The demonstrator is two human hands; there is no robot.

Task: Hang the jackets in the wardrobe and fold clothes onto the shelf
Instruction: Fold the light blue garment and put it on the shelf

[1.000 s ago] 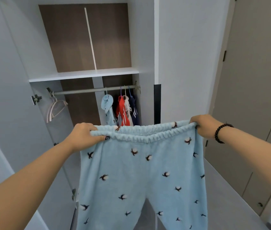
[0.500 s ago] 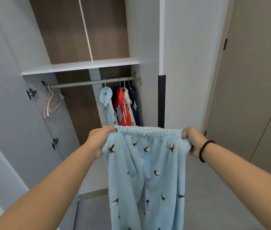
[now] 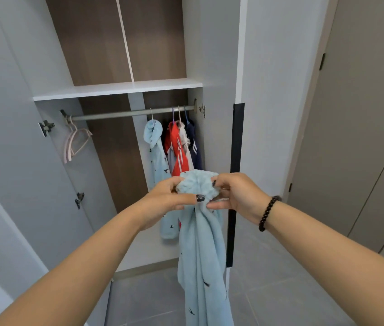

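Hands (image 3: 162,198) (image 3: 238,196) closed together, bunching pants (image 3: 196,184).

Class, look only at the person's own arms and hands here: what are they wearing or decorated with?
Both forearms are bare, with no sleeves in view. The right wrist carries a bracelet of round black beads. The left hand has dark polish on its thumbnail. No rings, watch or gloves show.
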